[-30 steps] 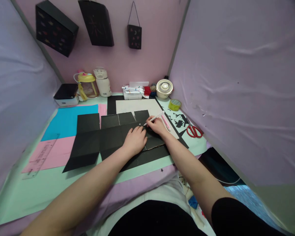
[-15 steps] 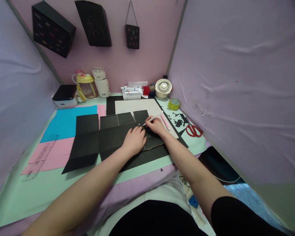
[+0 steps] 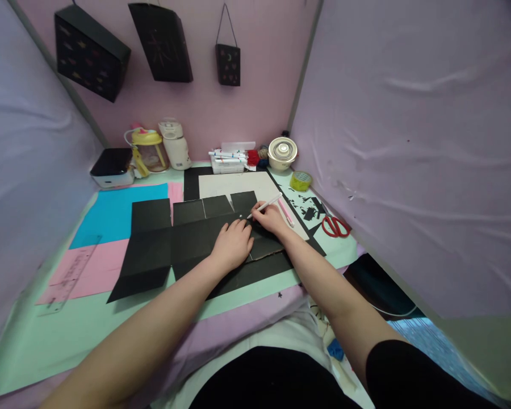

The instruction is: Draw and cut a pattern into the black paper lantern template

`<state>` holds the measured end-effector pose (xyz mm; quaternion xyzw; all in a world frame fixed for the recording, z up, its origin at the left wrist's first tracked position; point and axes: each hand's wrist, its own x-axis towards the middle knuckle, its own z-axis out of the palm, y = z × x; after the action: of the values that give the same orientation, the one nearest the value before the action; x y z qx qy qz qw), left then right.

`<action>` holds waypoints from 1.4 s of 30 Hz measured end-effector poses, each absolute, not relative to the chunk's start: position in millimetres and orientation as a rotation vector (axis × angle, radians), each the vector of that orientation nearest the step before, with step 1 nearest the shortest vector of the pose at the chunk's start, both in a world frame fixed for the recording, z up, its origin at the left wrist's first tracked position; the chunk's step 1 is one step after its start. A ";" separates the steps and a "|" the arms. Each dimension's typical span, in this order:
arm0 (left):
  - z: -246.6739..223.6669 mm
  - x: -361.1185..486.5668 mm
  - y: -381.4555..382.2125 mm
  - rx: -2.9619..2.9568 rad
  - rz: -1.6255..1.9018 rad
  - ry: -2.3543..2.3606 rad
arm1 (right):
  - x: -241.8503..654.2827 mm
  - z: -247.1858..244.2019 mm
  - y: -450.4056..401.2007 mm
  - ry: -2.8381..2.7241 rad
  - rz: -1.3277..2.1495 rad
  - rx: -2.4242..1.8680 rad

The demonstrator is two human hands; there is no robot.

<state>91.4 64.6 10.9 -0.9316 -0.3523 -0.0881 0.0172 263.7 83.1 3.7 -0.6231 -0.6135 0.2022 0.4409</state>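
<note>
Mint tabletop (image 3: 63, 341); white pen (image 3: 273, 200) slants in right hand (image 3: 269, 218), tip down-left.

Soft, fairly dim light lies over the left hand (image 3: 233, 244) and right hand (image 3: 269, 217), with a faint shadow under the black card (image 3: 147, 250) to their left. Pale sheen catches the fabric (image 3: 409, 159) to their right. Beyond them, 3 black hanging pieces (image 3: 164, 45) look murky; wide-angle stretch distorts the edges.

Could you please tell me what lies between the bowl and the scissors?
The head view shows tape and black scraps between the bowl and scissors.
</note>
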 end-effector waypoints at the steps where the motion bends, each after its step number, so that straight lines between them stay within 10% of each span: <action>1: 10.7 91.4 64.7 -2.896 -0.274 -1.095 | 263.7 3.6 83.2 -1.524 0.503 -1.548; 42: 11.5 91.1 64.5 -2.884 -0.248 -1.095 | 269.9 -1.0 85.8 -1.240 0.355 -1.391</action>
<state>91.1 64.5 11.5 -0.9316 -0.3537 -0.0802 0.0232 269.9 85.8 -1.0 -0.5958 -0.5310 0.1521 0.5831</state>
